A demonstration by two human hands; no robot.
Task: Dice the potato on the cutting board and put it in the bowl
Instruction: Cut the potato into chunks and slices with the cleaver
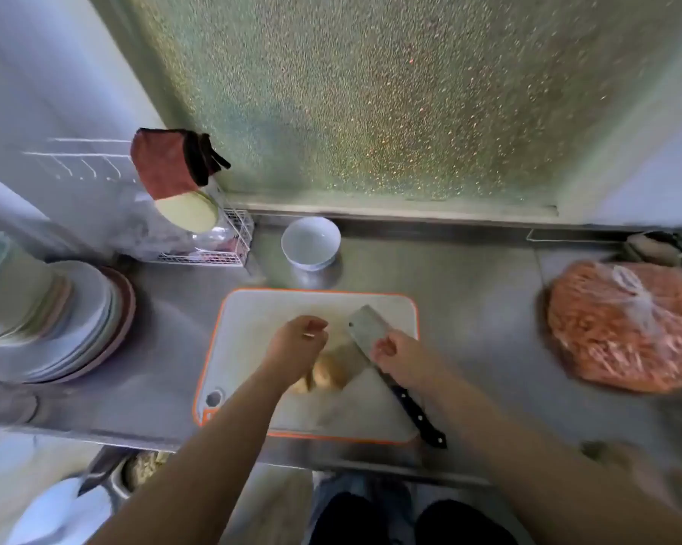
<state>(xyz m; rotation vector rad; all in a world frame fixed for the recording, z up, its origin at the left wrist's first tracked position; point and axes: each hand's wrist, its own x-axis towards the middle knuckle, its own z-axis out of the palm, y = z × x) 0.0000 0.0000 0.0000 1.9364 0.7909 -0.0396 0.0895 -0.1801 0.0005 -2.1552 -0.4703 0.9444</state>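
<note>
Head view: potato [327, 373] on the cutting board [253, 328], whole and uncut.
Both hands hover loose, each grip holding nothing: left hand [298, 344] above the potato, right hand [396, 354] over the cleaver [371, 336]. Next, I judge: grasp its handle. Bowl [311, 241] waits behind on the counter [469, 308].

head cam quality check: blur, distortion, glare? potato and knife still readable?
Head view: motion blur throughout, strongest toward the edges, where the plate stack and orange bag smear. Wide-angle bending curves the counter edge and cutting board. Soft light through the frosted window, no harsh glare, only a dull sheen on the steel. Potato is soft-edged, cleaver outline readable; bowl clearest.
</note>
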